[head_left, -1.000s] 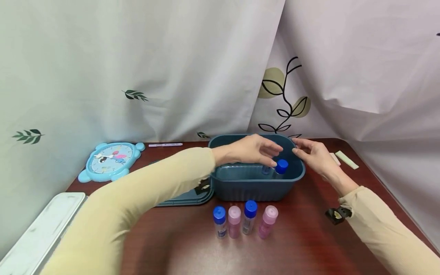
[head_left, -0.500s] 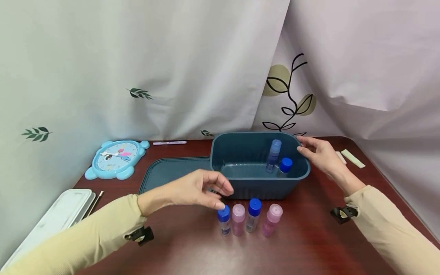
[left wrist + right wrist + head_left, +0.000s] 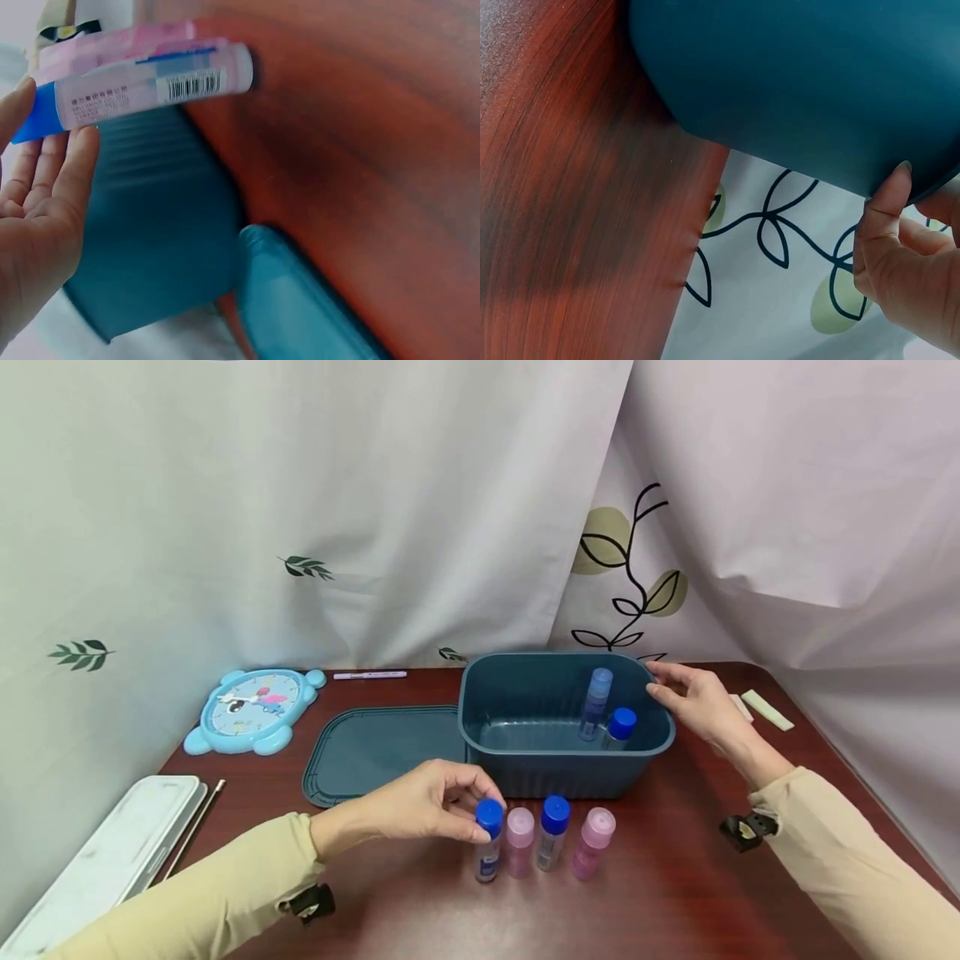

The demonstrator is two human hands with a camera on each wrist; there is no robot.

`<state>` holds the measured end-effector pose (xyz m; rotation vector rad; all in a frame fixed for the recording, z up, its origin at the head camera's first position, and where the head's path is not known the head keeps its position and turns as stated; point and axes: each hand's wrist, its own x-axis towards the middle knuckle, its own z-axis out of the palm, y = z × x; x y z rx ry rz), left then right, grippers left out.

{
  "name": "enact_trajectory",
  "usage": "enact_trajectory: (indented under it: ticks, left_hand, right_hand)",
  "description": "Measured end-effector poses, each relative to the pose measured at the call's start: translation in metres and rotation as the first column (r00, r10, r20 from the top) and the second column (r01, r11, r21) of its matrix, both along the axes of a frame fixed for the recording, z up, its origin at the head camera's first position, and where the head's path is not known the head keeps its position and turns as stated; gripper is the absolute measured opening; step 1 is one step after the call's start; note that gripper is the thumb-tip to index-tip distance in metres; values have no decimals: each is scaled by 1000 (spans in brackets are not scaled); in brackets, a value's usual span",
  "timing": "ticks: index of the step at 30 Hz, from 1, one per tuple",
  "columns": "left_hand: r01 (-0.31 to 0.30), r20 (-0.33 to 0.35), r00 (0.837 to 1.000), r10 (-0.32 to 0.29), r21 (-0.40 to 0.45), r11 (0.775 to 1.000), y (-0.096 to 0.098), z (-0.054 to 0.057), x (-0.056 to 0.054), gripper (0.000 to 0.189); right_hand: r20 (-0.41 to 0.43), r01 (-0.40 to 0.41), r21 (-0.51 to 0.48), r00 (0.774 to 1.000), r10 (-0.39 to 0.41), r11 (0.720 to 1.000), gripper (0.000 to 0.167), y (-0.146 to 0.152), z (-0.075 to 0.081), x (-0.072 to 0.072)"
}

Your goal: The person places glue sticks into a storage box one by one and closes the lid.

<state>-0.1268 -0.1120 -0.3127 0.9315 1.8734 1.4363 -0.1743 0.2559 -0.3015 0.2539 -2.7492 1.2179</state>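
My left hand (image 3: 438, 802) pinches the blue cap of a small clear bottle (image 3: 487, 858), thumb on one side and fingers on the other. In the left wrist view a printed label and barcode show on that bottle (image 3: 154, 86). To its right stand a pink bottle (image 3: 520, 843), another blue-capped bottle (image 3: 552, 833) and a second pink one (image 3: 592, 843). Behind the row is a deep teal bin (image 3: 555, 774); my right hand (image 3: 697, 702) grips its right rim between thumb and fingers. Inside the bin are a light-blue bottle (image 3: 596, 703) and a blue-capped bottle (image 3: 621, 727).
A flat teal lid (image 3: 386, 747) lies left of the bin. Farther left are a blue toy clock (image 3: 255, 710), a whitish case (image 3: 112, 843) and a thin stick (image 3: 197, 827). A pen (image 3: 370, 675) lies by the back edge, and a pale strip (image 3: 767, 710) at the right.
My left hand has come out of the bin, moved left and toward me, and taken hold of the leftmost bottle's blue cap. My right hand stays at the bin's rim.
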Motion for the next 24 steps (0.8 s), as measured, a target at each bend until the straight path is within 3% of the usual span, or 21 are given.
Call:
enact_trajectory:
  ticks: [2,5,9,12,14,16,20,24]
  left_hand:
    - [2,-57,998,-1,13,1000,-1,15,-6,29]
    - [-17,-128,992,23,46,999,0,48,-16,29]
    - [-112,-159,980,123,80,990,6,92,-33,33]
    - [-183,-169,965,200,111,977,20,109,-50,35]
    - [-208,-164,960,228,126,970,34,108,-63,34]
    - [-224,-154,958,242,124,967,49,100,-76,33]
    - [-254,-122,958,259,53,966,77,70,-97,32]
    - [-279,-128,954,270,-54,959,96,45,-108,31]
  right_hand:
    - [0,3,6,1000,-3,1000,42,0,1,0]
    - [2,9,10,1000,-9,1000,43,1,3,0]
    - [5,13,9,1000,-13,1000,43,2,4,0]
    - [8,14,10,1000,-14,1000,44,3,4,0]
    - [4,15,13,1000,-15,1000,44,4,3,0]
    - [1,16,9,1000,-16,1000,43,4,3,1]
    - [-4,8,3,1000,-8,1000,43,2,2,1]
    - [5,-2,0,1000,2,1000,43,-1,2,1]
